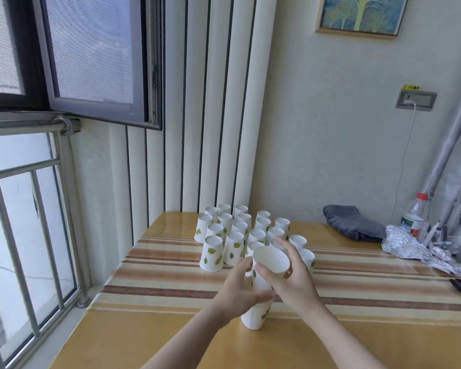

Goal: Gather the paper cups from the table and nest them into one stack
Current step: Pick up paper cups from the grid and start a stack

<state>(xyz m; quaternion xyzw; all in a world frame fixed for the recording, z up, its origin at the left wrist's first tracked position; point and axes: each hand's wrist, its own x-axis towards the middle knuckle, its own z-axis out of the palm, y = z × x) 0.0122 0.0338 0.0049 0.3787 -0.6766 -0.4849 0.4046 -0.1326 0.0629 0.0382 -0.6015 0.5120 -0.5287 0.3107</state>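
Observation:
Several white paper cups with green leaf prints (pixel 212 253) stand upside down in a cluster at the table's far middle. In front of them a short stack of nested cups (pixel 256 314) stands on the table, tilted slightly. My left hand (pixel 240 288) wraps around the stack's left side. My right hand (pixel 290 278) grips the top cup (pixel 270 262), whose white bottom faces me, fitted over the stack.
The wooden table (pixel 171 339) carries a striped runner. At the back right lie a grey cloth (pixel 354 222), crumpled foil (pixel 410 246) and a plastic bottle (pixel 414 217). A window with metal bars is on the left, and a charger cable hangs on the wall.

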